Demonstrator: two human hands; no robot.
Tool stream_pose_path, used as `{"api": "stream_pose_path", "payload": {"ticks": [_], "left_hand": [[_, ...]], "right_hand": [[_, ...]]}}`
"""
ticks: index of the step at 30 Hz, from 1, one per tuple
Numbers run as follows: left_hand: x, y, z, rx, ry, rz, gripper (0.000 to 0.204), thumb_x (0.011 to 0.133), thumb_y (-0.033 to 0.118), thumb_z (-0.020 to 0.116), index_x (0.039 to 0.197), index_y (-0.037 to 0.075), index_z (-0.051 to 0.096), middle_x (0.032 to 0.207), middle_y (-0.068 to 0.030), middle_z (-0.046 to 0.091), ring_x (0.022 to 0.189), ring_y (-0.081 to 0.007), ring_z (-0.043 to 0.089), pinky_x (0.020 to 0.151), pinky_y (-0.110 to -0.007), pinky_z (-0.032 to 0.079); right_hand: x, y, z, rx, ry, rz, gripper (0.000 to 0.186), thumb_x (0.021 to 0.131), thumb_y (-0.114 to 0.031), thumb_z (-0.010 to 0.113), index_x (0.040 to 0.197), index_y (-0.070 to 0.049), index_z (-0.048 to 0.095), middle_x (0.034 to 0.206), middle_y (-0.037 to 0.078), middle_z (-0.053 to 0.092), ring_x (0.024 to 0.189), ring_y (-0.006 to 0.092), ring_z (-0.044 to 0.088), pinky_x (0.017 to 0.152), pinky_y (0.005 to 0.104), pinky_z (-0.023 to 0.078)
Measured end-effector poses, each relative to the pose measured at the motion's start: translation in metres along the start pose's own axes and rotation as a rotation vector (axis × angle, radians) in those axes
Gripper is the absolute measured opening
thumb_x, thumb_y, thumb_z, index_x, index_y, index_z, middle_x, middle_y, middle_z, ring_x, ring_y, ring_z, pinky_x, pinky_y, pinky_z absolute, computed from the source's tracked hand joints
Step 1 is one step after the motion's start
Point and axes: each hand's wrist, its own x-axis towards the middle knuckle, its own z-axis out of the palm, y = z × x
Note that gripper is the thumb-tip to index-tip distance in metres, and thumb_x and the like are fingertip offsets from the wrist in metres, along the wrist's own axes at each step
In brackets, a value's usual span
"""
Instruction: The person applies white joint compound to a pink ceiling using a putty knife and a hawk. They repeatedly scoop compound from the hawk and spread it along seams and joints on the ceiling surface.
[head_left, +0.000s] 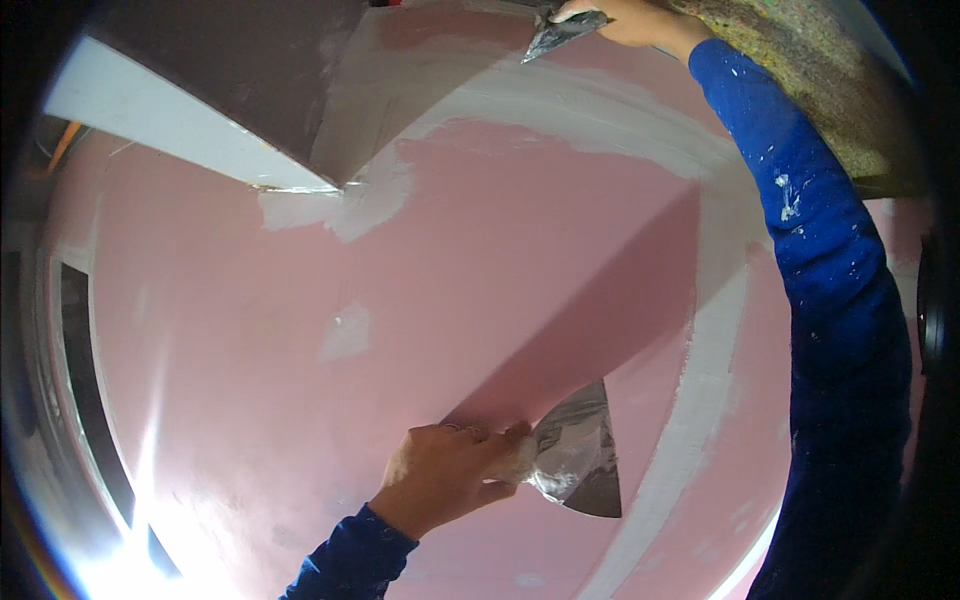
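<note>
The handle of a broad putty knife is gripped by the left hand, with the fingers closed around it; the fan-shaped metal blade is pointed right and is smeared with pale compound toward the handle. Whether the board is touched by that blade cannot be told. At the far edge, a second putty knife is held by the right hand, its dark, smeared blade turned left and slightly near; the handle is mostly hidden. Both forearms are covered by blue sleeves, the right one spattered with white. Beneath the hands, a large pink board is spread across the scene. It is crossed by a grey-white band of compound, curved along the right and far sides. A small pale patch is seen left of the middle. At far left, a dark brown panel is bordered by a white edge strip; at far right, a speckled yellowish surface is partly covered by the right arm. The near left corner is washed out by bright light.
</note>
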Motion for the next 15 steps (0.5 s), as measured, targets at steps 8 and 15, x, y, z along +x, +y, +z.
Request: {"api": "stream_pose_path", "payload": {"ticks": [8,15], "left_hand": [[-0.003,-0.005,0.010,-0.015,0.043,0.029,0.069,0.075,0.039,0.087,0.136,0.020,0.062,0.089,-0.0090,0.076,0.078,-0.0267,0.075,0.071,-0.038,0.059],[-0.002,-0.004,0.009,-0.012,0.055,0.028,0.067,0.076,0.036,0.086,0.136,0.020,0.061,0.088,-0.0086,0.076,0.080,-0.0280,0.074,0.073,-0.040,0.059]], "right_hand": [[-0.065,-0.003,0.026,-0.160,0.025,0.265,0.055,0.089,-0.001,0.063,0.139,-0.025,0.064,0.136,0.015,0.060,0.127,0.0332,0.056,0.108,0.0389,0.045],[-0.055,-0.019,-0.006,0.157,0.006,0.653,0.033,0.101,-0.026,0.056,0.103,0.006,0.065,0.122,0.024,0.063,0.110,0.0384,0.062,0.095,0.0449,0.052]]}}
